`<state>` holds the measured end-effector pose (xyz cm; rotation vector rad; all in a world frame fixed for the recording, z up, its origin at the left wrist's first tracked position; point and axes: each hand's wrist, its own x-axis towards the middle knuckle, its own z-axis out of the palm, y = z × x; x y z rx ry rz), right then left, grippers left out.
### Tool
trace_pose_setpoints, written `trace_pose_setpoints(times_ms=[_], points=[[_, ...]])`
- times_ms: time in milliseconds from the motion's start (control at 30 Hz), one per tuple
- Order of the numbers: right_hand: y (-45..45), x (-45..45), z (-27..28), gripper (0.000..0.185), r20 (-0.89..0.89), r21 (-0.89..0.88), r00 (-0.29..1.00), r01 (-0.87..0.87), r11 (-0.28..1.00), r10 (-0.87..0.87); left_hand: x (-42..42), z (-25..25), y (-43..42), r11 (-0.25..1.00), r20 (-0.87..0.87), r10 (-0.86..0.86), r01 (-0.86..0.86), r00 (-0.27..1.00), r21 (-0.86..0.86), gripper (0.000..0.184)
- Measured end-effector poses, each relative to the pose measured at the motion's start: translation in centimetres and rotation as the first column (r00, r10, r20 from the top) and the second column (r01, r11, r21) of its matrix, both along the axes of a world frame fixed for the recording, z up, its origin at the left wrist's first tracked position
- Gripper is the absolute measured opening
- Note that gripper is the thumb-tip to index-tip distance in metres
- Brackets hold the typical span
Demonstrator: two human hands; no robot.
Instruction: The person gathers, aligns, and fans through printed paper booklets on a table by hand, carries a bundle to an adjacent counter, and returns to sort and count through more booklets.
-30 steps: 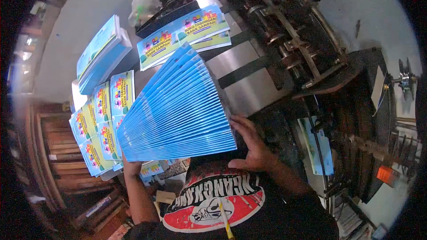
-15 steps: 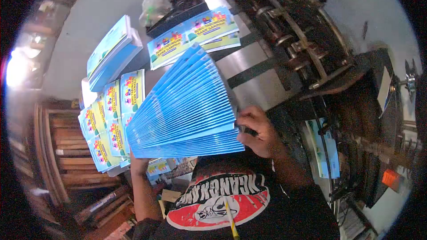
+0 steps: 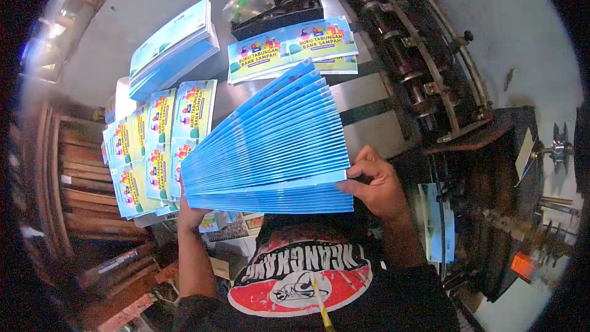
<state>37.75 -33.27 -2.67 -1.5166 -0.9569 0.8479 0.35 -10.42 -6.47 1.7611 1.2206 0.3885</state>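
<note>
A fanned stack of blue printed sheets (image 3: 270,141) spreads out in front of my chest, its edges stepped like a fan. My left hand (image 3: 190,210) grips the narrow left end; most of its fingers are hidden behind the sheets. At the wide right end, my right hand (image 3: 380,185) has thumb and forefinger closed on the corner of one sheet. A small gap shows there between the upper sheets and the lower bunch. Beyond the fan lies a pile of printed covers (image 3: 261,55) reading "Buku Tabungan Bank Sampah".
A thick stack of covers (image 3: 175,46) stands at the back left. More covers (image 3: 158,144) lie overlapping left of the fan. A black box (image 3: 276,21) with a plastic bag sits behind. Machine rollers (image 3: 412,67) rise at the right, and wooden boards (image 3: 92,178) fill the left.
The view has shifted, so the back table items appear farther right. My right hand's thumb and forefinger have come together at a sheet's corner. The left hand keeps its hold.
</note>
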Motion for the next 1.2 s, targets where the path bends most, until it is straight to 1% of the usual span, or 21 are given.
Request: trace_pose_setpoints(times_ms=[67,167,200,233,267,300,333,400,500,533,600,667,733,833,867,900,967,1033,1067,1133,1200], points=[[-0.1,-0.1,0.1,0.031,-0.043,0.015,0.999,0.004,1.000,-0.003,0.3,0.2,0.0,1.000,0.037,0.000,0.000,0.999,-0.003,0.129],[-0.2,-0.4,3.3,0.070,0.412,0.037,0.898,0.152,0.988,-0.153,1.3,0.6,0.2,0.999,0.031,-0.021,0.020,0.999,0.043,0.131],[-0.5,-1.2,4.8,0.070,0.414,0.037,0.898,0.145,0.989,-0.148,1.9,1.1,0.0,1.000,0.090,-0.005,0.005,0.996,-0.001,0.131],[-0.7,-2.3,6.4,0.075,0.688,-0.029,0.724,-0.034,0.999,0.045,2.1,1.4,-0.2,0.999,0.146,0.012,-0.005,0.989,-0.049,0.131],[-0.6,-3.3,7.2,0.081,0.871,-0.149,0.442,-0.178,0.973,0.214,1.8,1.0,-0.1,0.999,0.146,0.012,-0.005,0.989,-0.050,0.131],[-0.2,-4.1,7.3,0.085,0.795,-0.311,0.463,-0.243,0.919,0.392,1.5,0.6,0.3,0.993,0.056,-0.072,0.067,0.996,0.094,0.131],[0.0,-4.2,7.2,0.085,0.799,-0.313,0.458,-0.237,0.920,0.390,1.3,0.2,0.7,0.961,-0.042,-0.143,0.149,0.989,0.231,0.131],[0.6,-4.2,7.0,0.088,0.793,-0.481,0.324,-0.186,0.857,0.515,1.4,-0.3,0.7,0.978,0.053,-0.127,0.116,0.990,0.173,0.129],[2.0,-5.6,7.4,0.088,0.794,-0.497,0.267,-0.232,0.836,0.546,2.0,0.4,0.3,0.997,0.183,-0.067,0.062,0.981,0.037,0.123],[2.6,-6.3,7.5,0.088,0.796,-0.499,0.261,-0.229,0.836,0.547,2.2,0.9,0.2,0.999,0.220,-0.029,0.038,0.975,-0.036,0.118],[4.0,-7.5,7.5,0.093,0.782,-0.385,0.338,-0.398,0.833,0.524,2.5,1.2,0.2,0.997,0.237,-0.072,0.074,0.969,-0.002,0.115],[5.4,-7.2,8.2,0.096,0.802,-0.327,0.364,-0.395,0.858,0.473,2.2,0.8,0.1,0.994,0.252,-0.109,0.106,0.961,0.023,0.111],[7.1,-5.7,7.3,0.099,0.849,-0.298,0.433,-0.079,0.951,0.302,1.6,0.0,0.2,0.993,0.254,-0.118,0.115,0.960,0.028,0.109],[7.8,-4.6,6.9,0.105,0.852,-0.385,0.372,-0.030,0.923,0.367,2.1,0.8,0.5,0.930,0.121,-0.262,0.217,0.957,0.295,0.107],[7.9,-4.8,7.2,0.107,0.839,-0.422,0.367,-0.030,0.906,0.402,2.2,1.2,0.2,0.931,0.125,-0.257,0.211,0.958,0.298,0.107],[8.8,-5.8,7.9,0.107,0.816,-0.463,0.354,-0.069,0.883,0.456,2.8,1.5,-0.1,0.965,0.221,-0.206,0.161,0.953,0.205,0.106],[10.7,-9.1,6.6,0.100,0.810,-0.263,0.427,-0.349,0.899,0.403,3.1,1.9,0.2,0.985,0.310,-0.160,0.130,0.937,0.115,0.105],[12.9,-12.9,5.8,0.091,0.858,-0.233,0.271,-0.551,0.801,0.436,3.3,2.0,0.4,0.982,0.223,-0.157,0.127,0.962,0.142,0.097],[13.6,-13.3,5.6,0.091,0.860,-0.234,0.272,-0.542,0.807,0.432,3.2,2.1,0.4,0.980,0.227,-0.167,0.137,0.959,0.144,0.097],[15.5,-13.0,5.4,0.091,0.875,-0.381,0.094,-0.472,0.795,0.475,3.1,2.3,0.6,0.995,0.304,-0.073,0.091,0.950,-0.048,0.084],[15.0,-9.5,6.0,0.090,0.804,-0.480,0.163,-0.391,0.785,0.572,3.7,2.2,0.8,0.998,0.343,-0.062,0.063,0.937,0.010,0.073]])
